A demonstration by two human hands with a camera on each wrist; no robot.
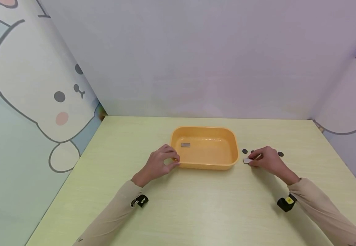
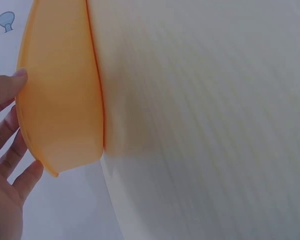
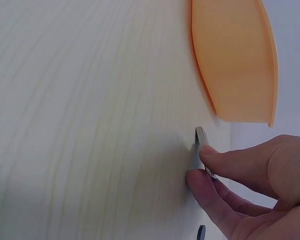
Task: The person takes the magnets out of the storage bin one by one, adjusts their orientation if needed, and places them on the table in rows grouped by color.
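An orange plastic basin (image 1: 204, 166) stands on the table. My left hand (image 1: 160, 163) grips its rim at the near left corner; in the left wrist view the thumb and fingertips (image 2: 30, 175) touch the rim. A small flat grey rectangular piece (image 1: 185, 145) lies inside the basin, toward its left. Just right of the basin, my right hand (image 1: 268, 160) pinches a similar thin silvery rectangular piece (image 3: 203, 142) between thumb and fingers, low over the table. Part of that piece is hidden by the fingertips.
Small dark round discs lie near the right hand: one left of it (image 1: 245, 151), one to its right (image 1: 281, 154), and one partly hidden behind the fingers. A plain wall (image 1: 196, 68) rises behind the table (image 1: 202, 212), with cartoon-printed panels at both sides.
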